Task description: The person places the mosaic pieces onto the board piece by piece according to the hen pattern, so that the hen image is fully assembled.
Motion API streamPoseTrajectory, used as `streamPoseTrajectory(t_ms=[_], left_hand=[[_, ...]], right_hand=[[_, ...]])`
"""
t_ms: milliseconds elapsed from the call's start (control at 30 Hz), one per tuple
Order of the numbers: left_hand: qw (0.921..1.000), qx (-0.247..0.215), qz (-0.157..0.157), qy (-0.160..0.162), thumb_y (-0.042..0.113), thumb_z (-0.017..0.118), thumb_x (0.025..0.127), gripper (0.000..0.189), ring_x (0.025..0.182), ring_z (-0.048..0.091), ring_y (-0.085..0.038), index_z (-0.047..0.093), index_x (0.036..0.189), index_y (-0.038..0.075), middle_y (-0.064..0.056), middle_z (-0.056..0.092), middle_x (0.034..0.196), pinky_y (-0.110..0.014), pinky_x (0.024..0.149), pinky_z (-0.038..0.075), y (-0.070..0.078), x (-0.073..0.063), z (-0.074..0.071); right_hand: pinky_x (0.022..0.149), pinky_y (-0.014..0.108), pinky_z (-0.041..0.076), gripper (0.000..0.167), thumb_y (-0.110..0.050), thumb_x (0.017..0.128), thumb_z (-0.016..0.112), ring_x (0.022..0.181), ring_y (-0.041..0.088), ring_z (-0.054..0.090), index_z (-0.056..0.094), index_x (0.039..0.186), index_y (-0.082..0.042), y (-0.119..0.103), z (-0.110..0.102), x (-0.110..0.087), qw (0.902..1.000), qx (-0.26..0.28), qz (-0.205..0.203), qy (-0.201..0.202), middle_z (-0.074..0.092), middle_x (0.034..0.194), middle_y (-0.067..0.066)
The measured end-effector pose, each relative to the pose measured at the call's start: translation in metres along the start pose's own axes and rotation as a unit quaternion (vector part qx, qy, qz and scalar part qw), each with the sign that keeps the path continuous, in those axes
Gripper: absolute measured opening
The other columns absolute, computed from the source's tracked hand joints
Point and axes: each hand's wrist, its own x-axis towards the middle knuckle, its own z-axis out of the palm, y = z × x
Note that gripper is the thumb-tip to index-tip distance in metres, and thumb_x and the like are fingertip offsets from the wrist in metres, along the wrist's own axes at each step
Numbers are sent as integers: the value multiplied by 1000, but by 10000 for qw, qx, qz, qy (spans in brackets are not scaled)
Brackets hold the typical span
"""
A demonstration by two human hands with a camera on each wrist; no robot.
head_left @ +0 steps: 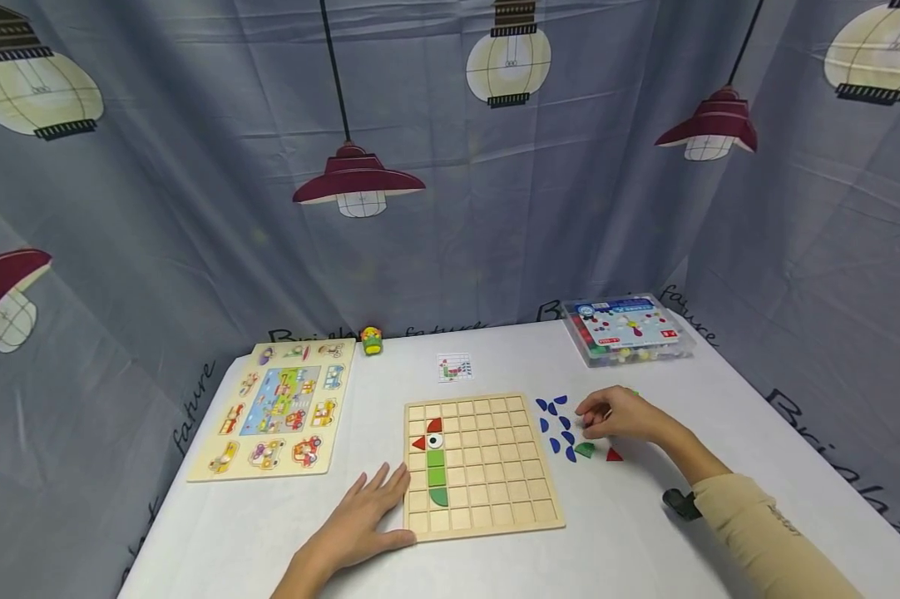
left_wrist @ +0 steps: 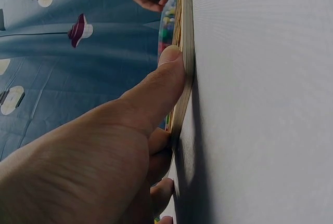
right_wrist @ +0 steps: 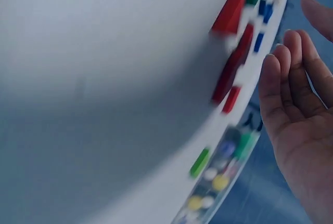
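left hand (head_left: 362, 520), fingers extended, braces wooden board (head_left: 489, 470), lower centre; right hand (head_left: 624, 413), loose, empty, right of centre: best pinch blue pieces (head_left: 565, 423) singly, by edges.

The grid-lined board (head_left: 484, 467) is pale tan, the half-discs (head_left: 565, 423) blue, the curtain (head_left: 450, 266) grey-blue with maroon lamps (head_left: 358, 176).

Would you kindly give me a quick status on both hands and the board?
Left hand touching left edge of board. Right hand clear of board, nothing visible in its grasp. Board partly filled. Loose blue pieces between it and right hand.
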Motion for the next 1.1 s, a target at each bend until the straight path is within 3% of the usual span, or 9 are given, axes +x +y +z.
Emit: streamPoseTrajectory(t_ms=[300, 633, 1100], left_hand=[[10000, 19, -16, 9, 65, 62, 81, 91, 148, 25, -36, 40, 148, 6, -8, 35, 158, -59, 121, 17, 1, 1, 0], [10000, -14, -16, 14, 66, 61, 81, 92, 148, 25, -36, 40, 148, 7, -7, 34, 158, -59, 121, 16, 1, 1, 0], [10000, -40, -14, -5, 67, 60, 81, 93, 149, 24, -35, 39, 149, 7, -5, 33, 159, -59, 121, 15, -2, 1, 1]], right_hand=[[62, 19, 49, 33, -14, 78, 79, 77, 15, 53, 69, 104, 1, 36, -23, -2, 9968, -224, 643, 413, 62, 82, 1], [63, 21, 46, 44, -17, 77, 81, 81, 16, 53, 66, 110, 7, 61, -51, 6, 9919, -555, 939, 645, 63, 87, 6], [64, 25, 47, 42, -15, 73, 83, 79, 17, 53, 67, 104, 8, 89, -61, 15, 9888, -636, 1155, 694, 63, 86, 7]])
